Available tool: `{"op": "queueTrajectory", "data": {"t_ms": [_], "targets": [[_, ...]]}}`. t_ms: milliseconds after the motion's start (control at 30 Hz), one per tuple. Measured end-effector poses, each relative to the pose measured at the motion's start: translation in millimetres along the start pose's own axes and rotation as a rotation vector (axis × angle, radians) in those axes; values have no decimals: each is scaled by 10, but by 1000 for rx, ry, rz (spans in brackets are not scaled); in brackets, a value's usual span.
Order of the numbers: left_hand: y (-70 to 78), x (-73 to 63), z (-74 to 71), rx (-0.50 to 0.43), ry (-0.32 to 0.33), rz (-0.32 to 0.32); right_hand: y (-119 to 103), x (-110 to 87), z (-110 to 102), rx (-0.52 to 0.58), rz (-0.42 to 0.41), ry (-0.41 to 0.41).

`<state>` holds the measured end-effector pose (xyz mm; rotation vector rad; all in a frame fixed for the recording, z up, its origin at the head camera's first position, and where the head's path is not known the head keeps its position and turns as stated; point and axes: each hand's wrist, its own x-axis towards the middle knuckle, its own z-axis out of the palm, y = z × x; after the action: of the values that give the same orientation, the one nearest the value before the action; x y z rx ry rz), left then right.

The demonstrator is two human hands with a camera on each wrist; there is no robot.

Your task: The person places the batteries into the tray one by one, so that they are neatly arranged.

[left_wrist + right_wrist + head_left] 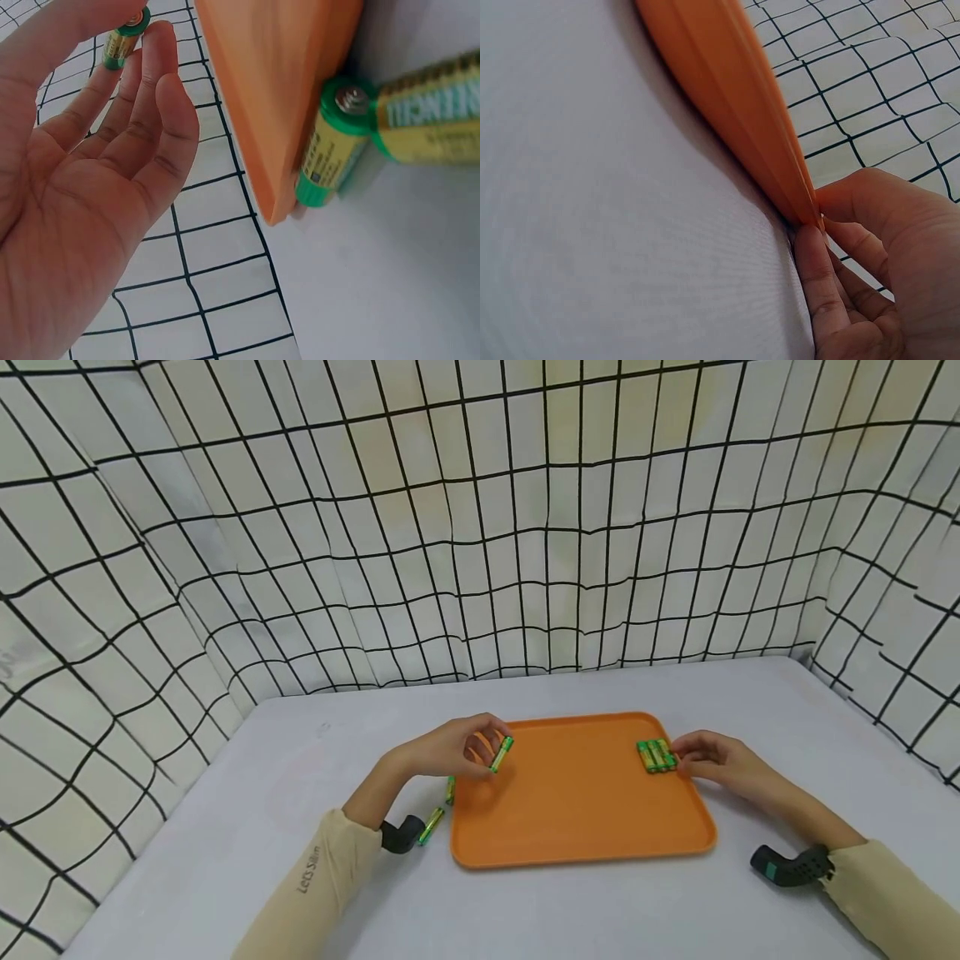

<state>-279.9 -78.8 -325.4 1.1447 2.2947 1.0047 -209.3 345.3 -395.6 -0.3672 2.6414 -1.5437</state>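
Between its thumb and fingers, the left hand (pixel 448 748) pinches a green and gold battery (pixel 502 754) above the left side of an orange tray (pixel 577 810). This battery (pixel 122 45) also shows near the top of the left wrist view. At the tray's right edge, the right hand (pixel 723 764) grips the rim with its fingertips, right beside a row of several batteries (pixel 656 757) lying together in the tray. From the right wrist, the fingers are seen at the tray's rim (pixel 780 150), which hides whether they also touch a battery.
Two more batteries lie on the white table left of the tray: one against the tray's edge (pixel 450 790), the other battery (pixel 431 827) closer to the person. A black grid-patterned white backdrop (pixel 525 560) stands behind the table and at its sides.
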Motion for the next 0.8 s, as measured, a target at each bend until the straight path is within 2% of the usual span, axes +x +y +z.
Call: {"op": "queueTrajectory", "data": {"t_ms": [167,367,567,800], "targets": [[-13,57,50,-4,-12,10,6,6,15,12,-26,-16],[21,118,81,-10,-17,10,14,2,16,2,-12,-13],[53,235,97,-3,-34,32,13,8,7,11,8,0],[122,351,116,-2,-48,40,-22,4,6,10,-4,0]]}}
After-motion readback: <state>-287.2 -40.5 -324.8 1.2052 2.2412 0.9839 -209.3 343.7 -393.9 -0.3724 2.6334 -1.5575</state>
